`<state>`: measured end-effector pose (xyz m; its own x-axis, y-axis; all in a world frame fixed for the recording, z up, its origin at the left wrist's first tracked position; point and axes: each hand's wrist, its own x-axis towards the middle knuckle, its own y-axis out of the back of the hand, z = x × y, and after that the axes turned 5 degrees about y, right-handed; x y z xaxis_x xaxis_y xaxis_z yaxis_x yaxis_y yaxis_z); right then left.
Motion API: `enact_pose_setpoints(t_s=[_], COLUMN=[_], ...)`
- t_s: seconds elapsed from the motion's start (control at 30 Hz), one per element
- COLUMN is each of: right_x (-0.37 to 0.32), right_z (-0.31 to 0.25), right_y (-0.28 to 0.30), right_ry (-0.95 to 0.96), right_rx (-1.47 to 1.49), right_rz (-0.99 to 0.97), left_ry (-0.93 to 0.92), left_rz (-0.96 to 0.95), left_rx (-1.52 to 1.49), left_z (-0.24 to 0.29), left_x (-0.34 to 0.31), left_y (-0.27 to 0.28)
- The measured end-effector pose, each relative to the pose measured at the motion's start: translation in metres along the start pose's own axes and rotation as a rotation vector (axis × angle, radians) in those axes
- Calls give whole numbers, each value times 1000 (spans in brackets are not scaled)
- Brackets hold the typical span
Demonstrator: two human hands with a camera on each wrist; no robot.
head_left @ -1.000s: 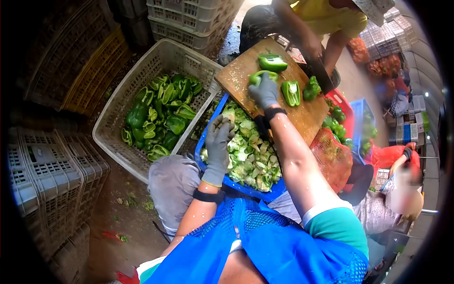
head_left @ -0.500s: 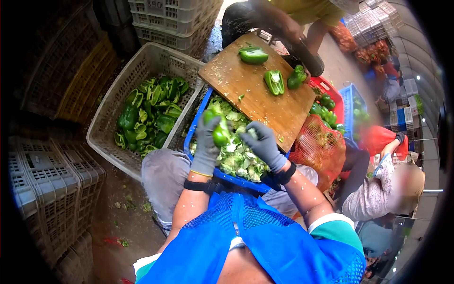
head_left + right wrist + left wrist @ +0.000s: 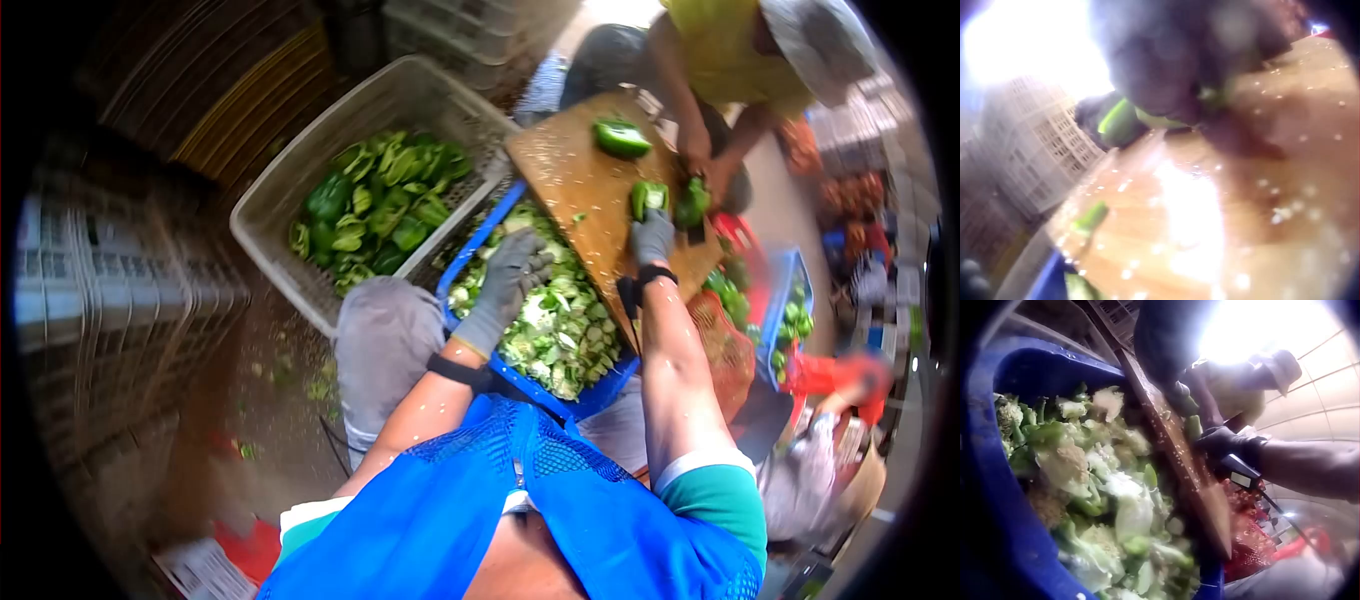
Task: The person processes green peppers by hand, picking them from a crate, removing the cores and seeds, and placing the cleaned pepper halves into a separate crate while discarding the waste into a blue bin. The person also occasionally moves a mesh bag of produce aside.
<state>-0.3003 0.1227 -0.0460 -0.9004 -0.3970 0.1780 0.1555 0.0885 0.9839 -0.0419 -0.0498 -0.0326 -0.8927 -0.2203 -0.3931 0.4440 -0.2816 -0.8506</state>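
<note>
My gloved right hand [image 3: 653,238] reaches onto the wooden cutting board [image 3: 560,165], its fingers at the near end of a halved green bell pepper [image 3: 648,195] with the pale core showing. In the right wrist view the glove [image 3: 1160,75] is dark and blurred. Over the blue tub [image 3: 455,275] of pale pepper cores and scraps [image 3: 555,330] hangs my gloved left hand [image 3: 512,278], fingers loosely curled, nothing visible in them. Another pepper half [image 3: 621,138] lies farther back on the board. A green pepper [image 3: 692,203] sits at the board's far right edge, by another person's hands.
A grey crate [image 3: 285,270] of cut green peppers [image 3: 375,205] stands left of the tub. Across the board a person in yellow [image 3: 715,50] bends over it. Right of the board are a red mesh sack [image 3: 725,350] and a blue crate [image 3: 785,320] with peppers. Stacked crates [image 3: 120,310] line the left.
Half a second ago my left hand held a pepper piece over the tub; it no longer shows there. My right hand has moved from above the tub to the pepper half on the board.
</note>
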Motion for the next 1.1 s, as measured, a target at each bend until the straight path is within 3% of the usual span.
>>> enact_pose_setpoints(t_s=[0.03, 0.1, 0.13, 0.2, 0.23, 0.3, 0.37, 0.43, 0.47, 0.57, 0.6, 0.63, 0.7, 0.77, 0.8, 0.83, 0.9, 0.93, 1.0, 1.03, 1.07, 1.1], right_x=[-9, -28, -46, -84, -99, -121, -135, -141, -136, -149, -152, -155, -154, -155, -160, -161, -171, -176, -178, -178, -173, -163], right_z=[-7, -24, -40, -72, -83, -92, -80, -85, -89, -106, -111, -109, -109, -114, -119, -122, -132, -142, -147, -146, -144, -144], right_y=[13, 34, 50, 85, 101, 115, 113, 120, 134, 144, 145, 136, 143, 151, 147, 149, 150, 143, 139, 130, 126, 143], right_ry=[172, 426, 465, 724, 950, 1039, 690, 103, 42, 195, 201, 109, 82, 338, 320, 435, 494, 526, 392, 295, 119, -69], right_rx=[69, 365, 521, 607, 535, 425, 630, 1298, 1301, 1133, 1173, 1257, 1348, 982, 1057, 900, 635, 612, 707, 808, 969, 1004], right_rz=[87, 22, -68, -154, -138, -217, -356, -657, -756, -899, -896, -1006, -1046, -715, -623, -418, -145, 92, 94, 124, 35, -83], left_ry=[83, 133, 181, 313, 377, 379, 396, 233, 263, 226, 248, 360, 360, 324, 269, 215, -32, -128, -236, -374, -419, -344], left_rz=[91, 163, 193, 233, -80, -218, -220, -324, -338, -323, -214, -294, -242, -221, -176, -131, -23, 56, 136, 232, 252, 171], left_rx=[20, 55, 44, 34, -102, -327, -269, -227, -216, -87, -52, -180, -11, -27, -50, -72, 13, -8, -83, -83, -162, -405], left_z=[0, -4, -3, -5, -8, -17, -5, -15, -14, -16, -16, -14, -9, -9, -5, -3, -8, -5, 2, 7, 19, 27], left_x=[1, 0, -2, -7, -2, -2, -18, -16, -19, -28, -32, -35, -41, -37, -41, -41, -28, -23, -23, -24, -18, -13], left_y=[0, 3, 1, -3, 13, 8, -9, -9, -7, -13, -20, -15, -21, -23, -32, -37, -25, -23, -15, -17, -4, 17])
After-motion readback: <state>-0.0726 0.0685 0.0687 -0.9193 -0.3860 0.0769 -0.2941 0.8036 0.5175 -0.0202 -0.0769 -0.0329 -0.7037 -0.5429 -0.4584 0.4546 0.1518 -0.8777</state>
